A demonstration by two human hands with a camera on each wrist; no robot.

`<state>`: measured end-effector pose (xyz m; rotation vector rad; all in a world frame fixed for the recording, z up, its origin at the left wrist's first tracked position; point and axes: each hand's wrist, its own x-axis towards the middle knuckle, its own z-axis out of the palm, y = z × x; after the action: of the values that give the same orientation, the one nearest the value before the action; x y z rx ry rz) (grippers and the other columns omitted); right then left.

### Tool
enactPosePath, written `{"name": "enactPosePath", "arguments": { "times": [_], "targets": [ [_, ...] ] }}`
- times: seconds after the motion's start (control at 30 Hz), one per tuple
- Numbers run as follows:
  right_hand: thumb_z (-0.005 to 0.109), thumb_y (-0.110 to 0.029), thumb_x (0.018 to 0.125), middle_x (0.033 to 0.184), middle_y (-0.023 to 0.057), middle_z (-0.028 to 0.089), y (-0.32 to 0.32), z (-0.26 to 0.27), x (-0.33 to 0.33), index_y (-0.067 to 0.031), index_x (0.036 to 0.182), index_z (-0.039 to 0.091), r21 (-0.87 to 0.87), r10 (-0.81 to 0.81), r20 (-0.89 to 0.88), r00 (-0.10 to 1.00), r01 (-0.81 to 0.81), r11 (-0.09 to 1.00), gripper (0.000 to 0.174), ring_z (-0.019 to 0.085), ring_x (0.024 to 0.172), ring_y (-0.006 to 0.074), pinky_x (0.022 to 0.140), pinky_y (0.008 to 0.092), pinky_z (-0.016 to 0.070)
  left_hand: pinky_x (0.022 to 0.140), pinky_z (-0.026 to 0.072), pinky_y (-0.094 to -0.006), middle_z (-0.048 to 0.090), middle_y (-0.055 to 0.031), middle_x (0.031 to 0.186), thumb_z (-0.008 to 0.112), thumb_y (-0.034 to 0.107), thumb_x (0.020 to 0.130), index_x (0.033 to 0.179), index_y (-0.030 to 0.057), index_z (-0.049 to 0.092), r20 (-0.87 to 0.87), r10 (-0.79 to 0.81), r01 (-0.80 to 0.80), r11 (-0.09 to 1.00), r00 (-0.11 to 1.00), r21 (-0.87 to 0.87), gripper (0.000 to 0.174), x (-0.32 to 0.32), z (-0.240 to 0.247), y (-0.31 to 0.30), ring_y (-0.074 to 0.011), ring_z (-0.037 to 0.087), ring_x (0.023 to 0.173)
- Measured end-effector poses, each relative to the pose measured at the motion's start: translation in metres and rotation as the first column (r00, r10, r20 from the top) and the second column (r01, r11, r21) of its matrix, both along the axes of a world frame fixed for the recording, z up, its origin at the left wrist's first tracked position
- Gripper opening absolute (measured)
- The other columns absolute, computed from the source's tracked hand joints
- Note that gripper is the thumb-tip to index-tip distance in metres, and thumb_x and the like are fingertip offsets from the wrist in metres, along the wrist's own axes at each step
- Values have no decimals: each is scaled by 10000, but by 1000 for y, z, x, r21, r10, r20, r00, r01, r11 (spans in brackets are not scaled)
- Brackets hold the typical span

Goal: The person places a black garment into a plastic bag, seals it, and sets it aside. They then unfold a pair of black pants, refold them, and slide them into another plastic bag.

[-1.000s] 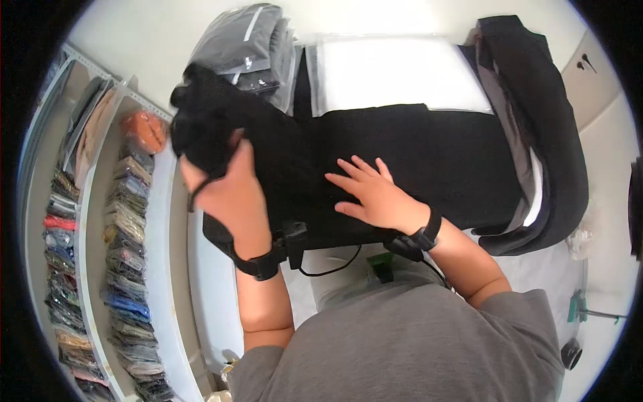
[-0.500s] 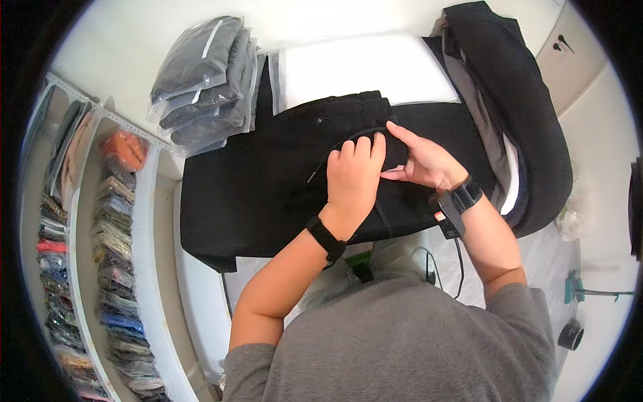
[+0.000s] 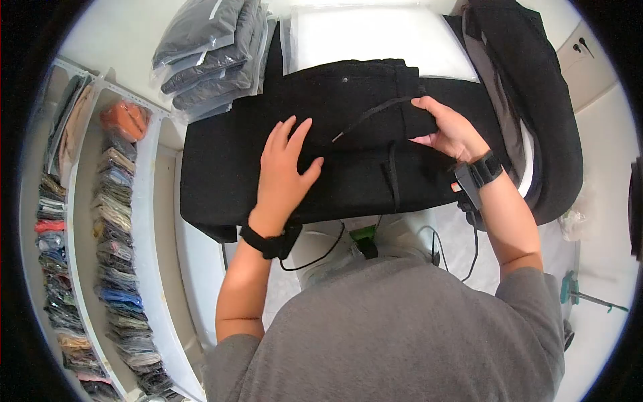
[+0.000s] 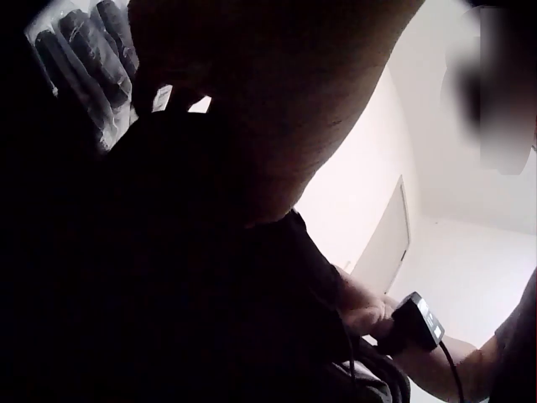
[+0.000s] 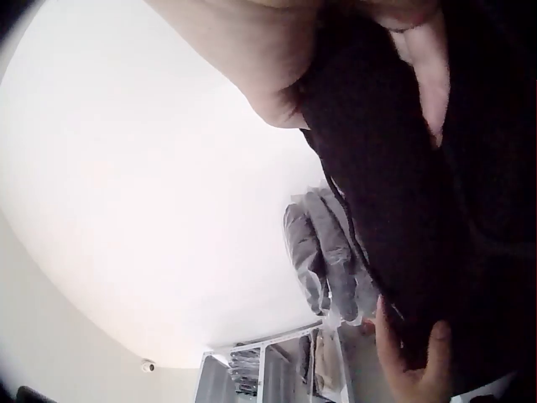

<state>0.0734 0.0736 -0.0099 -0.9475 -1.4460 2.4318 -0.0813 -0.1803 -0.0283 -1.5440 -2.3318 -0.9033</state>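
A folded black garment (image 3: 362,114) with a drawstring (image 3: 372,115) lies on the black-covered table. My left hand (image 3: 284,171) is over its left part, fingers straight and spread, thumb apart. At the garment's right end my right hand (image 3: 455,130) holds the edge between thumb and fingers. In the right wrist view, dark fabric (image 5: 377,168) passes between the right hand's thumb and fingers, and the left hand (image 5: 415,361) shows lower down. The left wrist view is mostly dark, with part of the left hand (image 4: 268,101) across the top.
Bagged grey garments (image 3: 214,60) are stacked at the table's back left, beside white plastic bags (image 3: 375,37). A large dark cloth roll (image 3: 552,120) lies along the right side. Shelves of packed clothes (image 3: 120,248) stand at the left. Cables hang below the front edge.
The black garment went from bunched up at the left to lying flatter across the middle. My left hand came right to the right hand, then moved back left; the right hand took the garment's edge.
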Motion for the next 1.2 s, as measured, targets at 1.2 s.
{"name": "enactPosePath", "arguments": {
  "times": [1.2],
  "targets": [
    [556, -87, 874, 660, 7, 600, -62, 12, 44, -20, 884, 637, 803, -211, -251, 945, 325, 500, 106, 519, 561, 51, 509, 205, 404, 886, 418, -427, 551, -148, 1111, 560, -45, 700, 1262, 212, 539, -192, -150, 127, 984, 970, -127, 619, 9, 1, 27, -310, 535, 1033]
  ]
}}
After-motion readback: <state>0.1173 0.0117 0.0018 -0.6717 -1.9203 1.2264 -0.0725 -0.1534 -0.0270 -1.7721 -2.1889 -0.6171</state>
